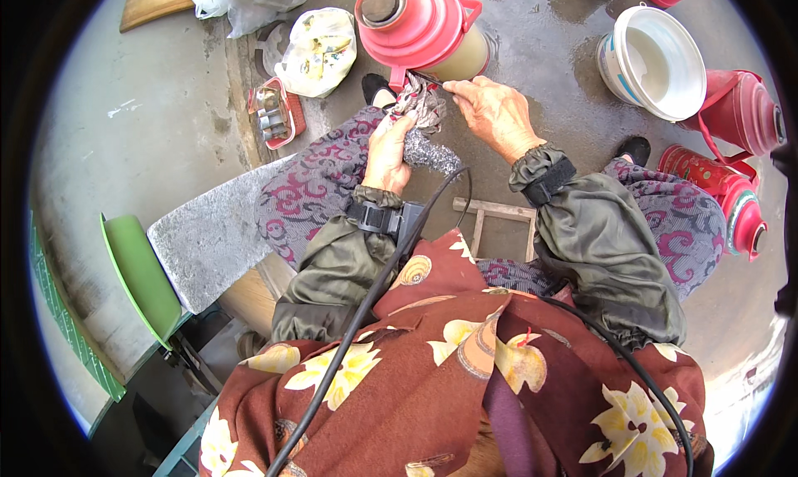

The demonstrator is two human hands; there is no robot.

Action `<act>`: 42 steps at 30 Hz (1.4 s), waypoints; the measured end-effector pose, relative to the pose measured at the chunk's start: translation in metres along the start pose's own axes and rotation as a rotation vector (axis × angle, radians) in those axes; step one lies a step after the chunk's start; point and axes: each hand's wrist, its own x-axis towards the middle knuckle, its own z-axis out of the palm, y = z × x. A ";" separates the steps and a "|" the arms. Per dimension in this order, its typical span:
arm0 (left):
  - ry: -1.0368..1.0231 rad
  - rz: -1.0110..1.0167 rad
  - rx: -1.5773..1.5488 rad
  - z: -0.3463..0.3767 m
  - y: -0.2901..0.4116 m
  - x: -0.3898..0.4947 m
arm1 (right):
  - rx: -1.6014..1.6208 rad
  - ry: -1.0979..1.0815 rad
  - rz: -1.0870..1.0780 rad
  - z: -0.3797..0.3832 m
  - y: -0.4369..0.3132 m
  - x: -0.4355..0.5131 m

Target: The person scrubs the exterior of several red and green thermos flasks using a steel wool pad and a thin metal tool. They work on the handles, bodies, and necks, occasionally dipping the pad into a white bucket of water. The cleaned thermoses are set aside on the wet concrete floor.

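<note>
A large pink thermos flask with a dark stopper stands on the wet floor in front of me. My left hand grips a crumpled patterned cloth just below the flask's pink handle. Against the palm side of that hand is a bundle of silvery steel wool; whether the fingers grip it too I cannot tell. My right hand pinches a thin dark tool, whose far end reaches the cloth at the handle's lower end. The tool's exact kind is unclear.
A white plastic bucket and two more thermos flasks, one pink and one red, stand to the right. At left are a filled plastic bag, a red basket and a green basin. A black cable crosses my front.
</note>
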 end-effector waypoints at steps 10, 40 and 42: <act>0.038 0.067 0.073 -0.002 -0.001 0.005 | 0.548 0.042 0.306 0.015 -0.013 -0.001; -0.010 0.111 0.106 -0.017 0.007 -0.001 | 0.950 -0.501 0.803 -0.002 -0.004 -0.013; -0.006 0.105 0.083 -0.017 0.008 -0.003 | 0.974 -0.506 0.762 -0.007 -0.005 -0.011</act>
